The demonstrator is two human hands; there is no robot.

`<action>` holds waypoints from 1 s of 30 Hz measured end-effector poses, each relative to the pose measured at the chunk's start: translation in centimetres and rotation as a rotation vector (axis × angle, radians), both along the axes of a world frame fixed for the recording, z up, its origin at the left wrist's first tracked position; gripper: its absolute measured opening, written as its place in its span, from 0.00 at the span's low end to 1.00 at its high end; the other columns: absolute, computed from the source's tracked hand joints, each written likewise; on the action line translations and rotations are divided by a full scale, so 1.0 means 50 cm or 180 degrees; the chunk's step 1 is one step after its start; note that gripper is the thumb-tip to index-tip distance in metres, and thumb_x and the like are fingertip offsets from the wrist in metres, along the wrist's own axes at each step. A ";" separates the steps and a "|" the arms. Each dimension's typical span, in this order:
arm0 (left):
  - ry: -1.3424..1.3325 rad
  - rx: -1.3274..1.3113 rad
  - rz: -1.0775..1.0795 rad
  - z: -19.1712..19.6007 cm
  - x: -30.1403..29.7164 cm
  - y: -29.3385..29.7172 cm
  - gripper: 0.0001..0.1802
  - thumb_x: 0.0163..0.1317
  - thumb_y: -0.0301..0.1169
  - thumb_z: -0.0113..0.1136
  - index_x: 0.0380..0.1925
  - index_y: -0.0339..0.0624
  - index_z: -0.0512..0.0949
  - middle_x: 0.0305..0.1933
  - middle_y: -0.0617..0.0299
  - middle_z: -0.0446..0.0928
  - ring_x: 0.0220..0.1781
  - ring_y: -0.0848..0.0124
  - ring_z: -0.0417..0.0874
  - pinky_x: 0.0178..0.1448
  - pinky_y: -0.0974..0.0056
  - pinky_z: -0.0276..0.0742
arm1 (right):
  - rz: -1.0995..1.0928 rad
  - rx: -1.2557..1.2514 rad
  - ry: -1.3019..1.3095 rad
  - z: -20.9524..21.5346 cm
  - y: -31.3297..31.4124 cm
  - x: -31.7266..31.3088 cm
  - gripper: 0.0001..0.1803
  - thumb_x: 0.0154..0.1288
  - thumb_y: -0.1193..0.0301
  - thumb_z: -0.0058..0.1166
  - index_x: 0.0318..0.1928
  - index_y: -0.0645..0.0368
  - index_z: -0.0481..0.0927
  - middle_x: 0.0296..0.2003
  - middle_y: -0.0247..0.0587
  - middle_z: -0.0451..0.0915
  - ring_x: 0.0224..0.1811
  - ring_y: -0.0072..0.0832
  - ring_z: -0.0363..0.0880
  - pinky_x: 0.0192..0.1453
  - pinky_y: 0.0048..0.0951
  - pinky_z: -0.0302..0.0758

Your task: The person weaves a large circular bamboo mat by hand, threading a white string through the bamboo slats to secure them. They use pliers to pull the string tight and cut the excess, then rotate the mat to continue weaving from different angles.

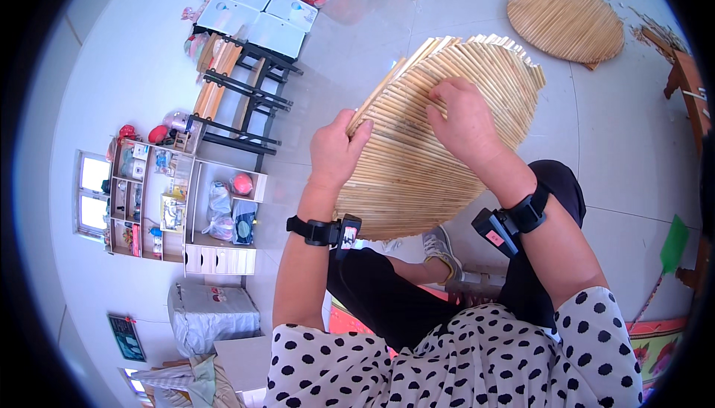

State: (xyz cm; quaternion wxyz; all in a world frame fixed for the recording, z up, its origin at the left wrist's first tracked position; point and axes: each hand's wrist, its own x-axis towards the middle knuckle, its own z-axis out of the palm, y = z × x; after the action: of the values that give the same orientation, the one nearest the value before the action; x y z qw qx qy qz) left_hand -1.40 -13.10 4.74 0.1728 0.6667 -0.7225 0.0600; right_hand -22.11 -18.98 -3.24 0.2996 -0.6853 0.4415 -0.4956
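A rounded mat of straw-coloured stalks (424, 162) is held up over my lap, its stalks side by side and their ends uneven along the far rim. My left hand (337, 149) grips its left edge, with the thumb on the upper face and the fingers hidden beyond the edge. On the mat's upper face, right of the middle, lies my right hand (465, 123), fingers bent and drawn toward the thumb. Whatever thin thing it may pinch is too small to make out. A few longer stalks (398, 73) stick out along the far left edge.
A second round stalk mat (566, 22) with a handle-like bundle lies on the tiled floor at the far right, near loose stalk scraps (659, 32) and a wooden bench (689, 91). A green fly swatter (674, 244) is at right. Shelves (171, 199) and folded tables (253, 87) stand left.
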 end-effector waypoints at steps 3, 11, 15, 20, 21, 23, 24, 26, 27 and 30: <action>-0.0435 -0.0293 0.0100 -0.009 -0.008 0.001 0.16 0.61 0.44 0.61 0.33 0.41 0.75 0.19 0.52 0.77 0.23 0.52 0.80 0.27 0.55 0.73 | 0.0041 -0.0020 -0.0016 -0.001 -0.001 0.001 0.10 0.56 0.73 0.58 0.37 0.65 0.81 0.42 0.51 0.78 0.49 0.47 0.75 0.53 0.42 0.76; -0.0917 -0.0555 0.0086 -0.011 -0.018 -0.004 0.14 0.61 0.42 0.61 0.30 0.43 0.73 0.18 0.54 0.77 0.21 0.53 0.80 0.25 0.54 0.73 | 0.0045 0.0016 -0.0021 0.001 0.006 0.005 0.10 0.56 0.73 0.58 0.38 0.64 0.81 0.42 0.51 0.78 0.50 0.47 0.74 0.55 0.41 0.75; -0.0887 -0.0489 -0.0016 -0.007 -0.010 -0.010 0.14 0.61 0.41 0.61 0.30 0.43 0.73 0.18 0.54 0.76 0.21 0.53 0.79 0.25 0.54 0.73 | 0.0010 -0.0022 -0.0057 0.002 0.003 0.007 0.09 0.56 0.73 0.58 0.37 0.65 0.81 0.42 0.51 0.78 0.49 0.47 0.75 0.54 0.41 0.75; -0.0773 -0.0430 -0.0096 -0.007 -0.007 -0.009 0.12 0.61 0.39 0.60 0.32 0.43 0.74 0.18 0.54 0.77 0.21 0.54 0.80 0.25 0.54 0.73 | 0.0013 -0.0052 -0.0120 0.000 0.001 0.005 0.08 0.56 0.74 0.58 0.36 0.65 0.81 0.40 0.52 0.79 0.47 0.47 0.76 0.52 0.41 0.76; -0.0749 -0.0409 -0.0095 -0.005 -0.008 -0.007 0.12 0.61 0.39 0.60 0.33 0.43 0.74 0.19 0.54 0.77 0.22 0.54 0.80 0.26 0.54 0.73 | 0.0007 -0.0061 -0.0129 0.001 0.001 0.006 0.08 0.56 0.74 0.58 0.35 0.65 0.81 0.40 0.52 0.79 0.47 0.47 0.76 0.52 0.41 0.76; -0.0665 -0.0369 -0.0108 -0.004 -0.008 -0.003 0.12 0.61 0.38 0.60 0.36 0.43 0.75 0.20 0.54 0.78 0.23 0.54 0.80 0.27 0.55 0.74 | -0.0002 -0.0086 -0.0144 0.001 0.002 0.006 0.08 0.55 0.74 0.58 0.35 0.65 0.81 0.39 0.52 0.79 0.47 0.48 0.76 0.52 0.41 0.76; -0.0601 -0.0352 -0.0122 -0.004 -0.007 -0.002 0.12 0.61 0.38 0.59 0.37 0.43 0.75 0.20 0.54 0.78 0.23 0.54 0.80 0.27 0.54 0.74 | -0.0007 -0.0103 -0.0147 0.001 0.001 0.006 0.08 0.55 0.74 0.58 0.35 0.65 0.81 0.39 0.52 0.79 0.46 0.48 0.76 0.51 0.41 0.76; -0.0473 -0.0260 -0.0142 -0.003 -0.004 0.000 0.12 0.62 0.38 0.58 0.40 0.42 0.76 0.22 0.53 0.78 0.25 0.53 0.81 0.29 0.54 0.74 | -0.0022 -0.0135 -0.0155 0.001 -0.002 0.006 0.08 0.55 0.74 0.58 0.34 0.65 0.81 0.39 0.52 0.79 0.46 0.48 0.77 0.51 0.41 0.77; -0.0415 -0.0183 -0.0145 0.000 -0.001 0.002 0.13 0.62 0.37 0.57 0.41 0.42 0.76 0.22 0.52 0.78 0.26 0.53 0.81 0.30 0.54 0.74 | -0.0029 -0.0147 -0.0168 0.000 -0.003 0.006 0.08 0.55 0.74 0.58 0.34 0.65 0.81 0.39 0.52 0.79 0.46 0.48 0.77 0.50 0.41 0.77; -0.0081 0.0047 -0.0179 0.010 0.001 0.005 0.14 0.64 0.37 0.54 0.44 0.40 0.76 0.23 0.50 0.78 0.28 0.51 0.81 0.32 0.55 0.74 | -0.0038 -0.0133 -0.0173 -0.001 -0.005 0.006 0.08 0.55 0.74 0.58 0.34 0.65 0.82 0.38 0.52 0.79 0.45 0.47 0.77 0.50 0.41 0.77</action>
State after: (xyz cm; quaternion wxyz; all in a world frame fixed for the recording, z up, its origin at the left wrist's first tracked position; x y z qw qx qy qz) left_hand -1.35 -12.83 5.26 0.1603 0.6466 -0.7435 0.0583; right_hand -21.83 -19.22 -3.29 0.2942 -0.6751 0.4269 -0.5249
